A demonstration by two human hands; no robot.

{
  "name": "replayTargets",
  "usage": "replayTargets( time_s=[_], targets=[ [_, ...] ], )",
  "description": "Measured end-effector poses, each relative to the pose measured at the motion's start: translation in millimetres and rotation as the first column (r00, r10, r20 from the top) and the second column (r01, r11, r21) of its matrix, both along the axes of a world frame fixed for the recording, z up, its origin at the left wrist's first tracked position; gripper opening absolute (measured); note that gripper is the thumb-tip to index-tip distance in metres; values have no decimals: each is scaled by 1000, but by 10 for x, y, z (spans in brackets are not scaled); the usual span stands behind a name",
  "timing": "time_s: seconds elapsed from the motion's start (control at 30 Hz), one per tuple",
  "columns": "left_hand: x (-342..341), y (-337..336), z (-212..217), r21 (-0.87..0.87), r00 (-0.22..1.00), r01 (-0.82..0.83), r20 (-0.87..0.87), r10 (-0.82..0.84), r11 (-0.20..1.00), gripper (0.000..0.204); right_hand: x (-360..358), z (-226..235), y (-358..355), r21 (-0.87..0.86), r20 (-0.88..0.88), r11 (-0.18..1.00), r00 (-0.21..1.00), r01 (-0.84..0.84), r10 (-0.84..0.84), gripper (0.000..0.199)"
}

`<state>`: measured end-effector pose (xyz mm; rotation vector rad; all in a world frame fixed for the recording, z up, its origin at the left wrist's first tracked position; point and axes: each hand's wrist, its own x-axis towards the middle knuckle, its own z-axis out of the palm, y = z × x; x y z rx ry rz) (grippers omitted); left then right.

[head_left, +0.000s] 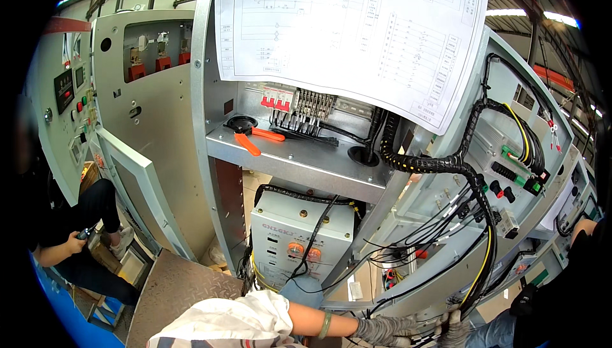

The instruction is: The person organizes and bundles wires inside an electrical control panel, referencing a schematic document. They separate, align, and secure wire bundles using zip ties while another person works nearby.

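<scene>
Fingers of left hand (384, 330) and right hand (454, 331) reach black cables (487, 211), opening and grip unclear; probably springy, best held mid-length

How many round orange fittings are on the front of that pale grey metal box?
2: one round orange fitting left of a thin black cable, another right of it. The box's lower front is partly covered; others may hide.

There are two gloved hands (384, 331) (452, 332), one diagram sheet (347, 35), one orange-handled tool (246, 144) and three red brackets (164, 63).
</scene>
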<state>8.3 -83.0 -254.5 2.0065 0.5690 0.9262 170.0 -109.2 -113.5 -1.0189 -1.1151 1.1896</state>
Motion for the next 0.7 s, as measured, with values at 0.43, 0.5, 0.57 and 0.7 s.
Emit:
replayTargets(
  time_s=[0.43, 0.5, 0.57, 0.7],
  targets=[
    [-428, -290, 253, 566, 910, 237, -414, 24, 790, 38, -56, 47, 73, -55, 358, 987, 925, 153, -124, 43],
    [-512, -328, 390, 368, 887, 162, -461, 28, 916, 35, -24, 26, 81, 125, 534, 987, 832, 101, -153, 38],
    [-485, -371, 855, -25, 848, 152, -511, -143, 988, 33, 8, 45, 22, 187, 567, 980, 808, 64, -161, 37],
    [-529, -269, 780, -102, 772, 69, -624, -118, 992, 29, 139, 26, 79, 86, 283, 996, 959, -6, -19, 40]
  ],
)
